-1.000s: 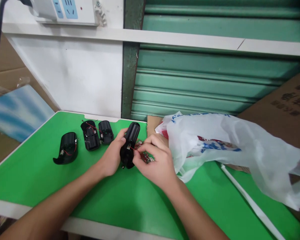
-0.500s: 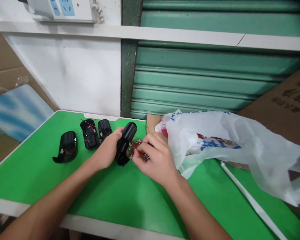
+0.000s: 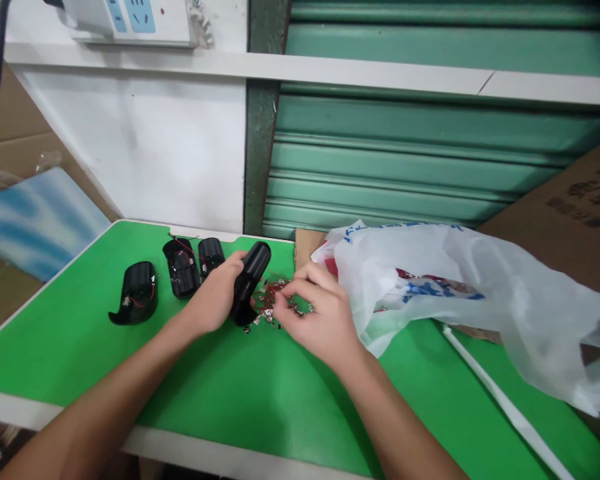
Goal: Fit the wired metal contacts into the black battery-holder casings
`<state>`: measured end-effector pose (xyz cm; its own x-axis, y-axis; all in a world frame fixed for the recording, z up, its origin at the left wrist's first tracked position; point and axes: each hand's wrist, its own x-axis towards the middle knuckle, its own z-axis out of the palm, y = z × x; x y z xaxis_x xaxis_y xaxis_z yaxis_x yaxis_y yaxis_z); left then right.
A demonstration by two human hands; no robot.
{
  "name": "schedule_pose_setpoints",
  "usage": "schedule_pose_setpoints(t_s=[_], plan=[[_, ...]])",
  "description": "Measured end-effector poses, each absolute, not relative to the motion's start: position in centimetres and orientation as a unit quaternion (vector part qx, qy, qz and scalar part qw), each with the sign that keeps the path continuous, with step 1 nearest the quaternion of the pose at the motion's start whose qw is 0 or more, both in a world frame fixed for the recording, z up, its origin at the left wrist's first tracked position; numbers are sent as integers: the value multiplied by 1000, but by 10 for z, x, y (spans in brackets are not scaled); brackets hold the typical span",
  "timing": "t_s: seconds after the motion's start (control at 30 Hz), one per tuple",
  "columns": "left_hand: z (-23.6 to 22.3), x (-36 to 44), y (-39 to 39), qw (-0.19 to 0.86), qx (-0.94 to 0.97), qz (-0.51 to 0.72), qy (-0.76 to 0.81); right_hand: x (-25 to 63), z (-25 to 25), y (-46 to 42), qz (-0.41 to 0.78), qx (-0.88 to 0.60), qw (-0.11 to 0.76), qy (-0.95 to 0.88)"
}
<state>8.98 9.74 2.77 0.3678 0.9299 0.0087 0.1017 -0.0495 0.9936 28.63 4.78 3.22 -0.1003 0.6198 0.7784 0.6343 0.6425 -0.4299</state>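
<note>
Black casing [image 3: 250,275], left hand [image 3: 214,297] | bag [image 3: 460,263]: print blurred | carton [image 3: 560,230]: characters illegible

held housing [image 3: 251,277]: plain black. other three housings [image 3: 139,283]: black too, red wires [image 3: 153,293]. parts pile [image 3: 269,300]: red and silver. tabletop [image 3: 220,400]: solid green, white edge [image 3: 230,453]. bag [image 3: 520,327]: cloudy white, blue print [image 3: 437,288]. shutter [image 3: 405,143]: muted green. side panel [image 3: 45,220]: streaky blue and white.

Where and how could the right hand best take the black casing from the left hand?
Probably by the rounded far end of the black casing, coming from the right: the left hand covers its left side, while that end sticks out beyond the grip.
</note>
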Motion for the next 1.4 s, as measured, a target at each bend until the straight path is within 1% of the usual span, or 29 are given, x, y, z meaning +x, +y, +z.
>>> schedule_pose_setpoints(t_s=[0.1, 0.27, 0.7, 0.83, 1.4], plan=[[31, 96, 91, 517, 671, 346, 403, 280, 28, 46, -16, -417, 489, -766], [31, 100, 87, 539, 685, 313, 377, 276, 27, 43, -26, -422, 478, -770], [30, 102, 85, 522, 702, 308, 374, 275, 26, 42, -83, -413, 454, -785], [31, 102, 85, 519, 699, 300, 389, 276, 27, 41, -89, -410, 453, -787], [28, 103, 83, 515, 718, 293, 367, 276, 26, 41, -89, -423, 434, -790]])
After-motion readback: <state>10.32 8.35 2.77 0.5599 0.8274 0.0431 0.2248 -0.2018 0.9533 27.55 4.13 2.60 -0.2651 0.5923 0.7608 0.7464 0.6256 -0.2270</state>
